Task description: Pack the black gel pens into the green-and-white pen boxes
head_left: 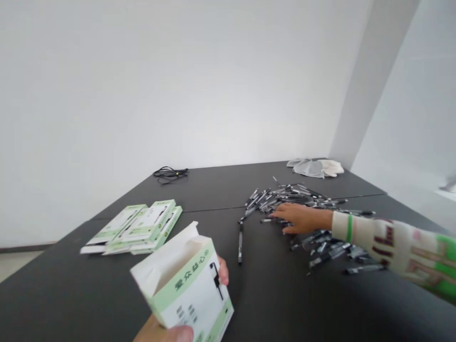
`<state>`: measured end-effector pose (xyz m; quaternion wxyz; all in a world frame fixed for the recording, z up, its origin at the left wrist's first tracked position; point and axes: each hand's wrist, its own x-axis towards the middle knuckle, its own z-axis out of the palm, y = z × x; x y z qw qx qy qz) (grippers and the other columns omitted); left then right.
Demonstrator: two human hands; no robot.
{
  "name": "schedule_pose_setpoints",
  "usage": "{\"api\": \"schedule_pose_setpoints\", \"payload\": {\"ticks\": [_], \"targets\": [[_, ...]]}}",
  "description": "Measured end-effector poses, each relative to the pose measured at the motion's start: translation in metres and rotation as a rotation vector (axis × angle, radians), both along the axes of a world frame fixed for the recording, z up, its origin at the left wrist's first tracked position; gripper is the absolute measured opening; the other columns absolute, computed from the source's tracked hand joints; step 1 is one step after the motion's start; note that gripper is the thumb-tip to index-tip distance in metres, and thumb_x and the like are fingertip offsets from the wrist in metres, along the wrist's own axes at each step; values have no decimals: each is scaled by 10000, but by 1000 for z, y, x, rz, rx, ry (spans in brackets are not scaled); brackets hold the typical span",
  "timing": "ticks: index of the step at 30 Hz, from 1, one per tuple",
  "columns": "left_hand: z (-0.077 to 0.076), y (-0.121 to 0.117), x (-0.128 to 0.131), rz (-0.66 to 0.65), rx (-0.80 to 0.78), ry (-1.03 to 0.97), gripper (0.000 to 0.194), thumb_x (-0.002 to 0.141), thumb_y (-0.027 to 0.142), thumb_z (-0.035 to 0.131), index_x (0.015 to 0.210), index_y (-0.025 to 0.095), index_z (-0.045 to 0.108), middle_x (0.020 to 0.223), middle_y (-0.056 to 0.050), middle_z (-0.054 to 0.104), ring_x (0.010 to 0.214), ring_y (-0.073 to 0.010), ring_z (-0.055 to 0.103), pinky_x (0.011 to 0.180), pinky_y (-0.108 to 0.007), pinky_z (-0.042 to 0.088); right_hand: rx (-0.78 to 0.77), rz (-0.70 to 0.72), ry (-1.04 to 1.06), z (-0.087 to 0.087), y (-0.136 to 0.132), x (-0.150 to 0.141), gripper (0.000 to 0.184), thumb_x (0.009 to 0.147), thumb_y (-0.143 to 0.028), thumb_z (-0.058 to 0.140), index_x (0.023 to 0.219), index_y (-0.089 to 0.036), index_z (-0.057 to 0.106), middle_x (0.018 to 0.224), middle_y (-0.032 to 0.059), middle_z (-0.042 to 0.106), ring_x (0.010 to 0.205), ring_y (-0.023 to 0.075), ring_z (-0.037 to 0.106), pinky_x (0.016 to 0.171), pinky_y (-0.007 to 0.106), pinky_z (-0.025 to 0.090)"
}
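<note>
My left hand [162, 331] grips a white and green pen box [195, 294], thumb on its front and fingers round the far side. The box is tilted, with its top flap raised and its mouth open; how much is inside cannot be seen. My right hand [301, 217] is stretched over a big heap of black and clear pens [285, 194], palm down with fingers apart. Its fingertips are at the near left part of the heap; whether they touch a pen is unclear. A single pen [240, 243] lies lengthwise to the left of the heap.
Several flat pen boxes [142, 223] are stacked at the left of the dark table [107, 294]. Behind them lies a coiled black cable [171, 173]. White gloves or cloth [315, 167] rest at the far right. A pale wall [213, 85] stands behind the table.
</note>
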<state>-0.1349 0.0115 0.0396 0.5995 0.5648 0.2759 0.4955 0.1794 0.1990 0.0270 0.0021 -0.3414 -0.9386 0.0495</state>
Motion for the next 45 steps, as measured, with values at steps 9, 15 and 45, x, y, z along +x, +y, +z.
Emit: {"api": "schedule_pose_setpoints", "payload": {"ticks": [9, 15, 45], "targets": [[-2, 8, 30, -62, -1, 134, 578, 701, 511, 701, 1203, 292, 519, 1112, -68, 527, 1016, -272, 491, 868, -400, 422, 83, -96, 106, -21, 23, -7, 164, 744, -190, 714, 884, -116, 672, 941, 135, 641, 970, 287, 570, 867, 361, 412], [-8, 16, 31, -140, -28, 196, 583, 722, 472, 698, 1233, 271, 502, 1148, -73, 492, 1010, -251, 467, 873, -388, 389, 27, 21, 88, -11, 30, -5, 40, 728, -139, 673, 740, -157, 641, 725, 28, 649, 696, 174, 585, 629, 244, 381], [-26, 18, 36, -1, -29, 238, 650, 722, 379, 757, 1296, 293, 465, 1286, -80, 513, 1208, -320, 462, 1016, -468, 349, -595, 78, 1072, 114, -86, -58, 49, 850, -229, 655, 839, -200, 617, 710, -14, 677, 628, 127, 653, 551, 225, 511]]}}
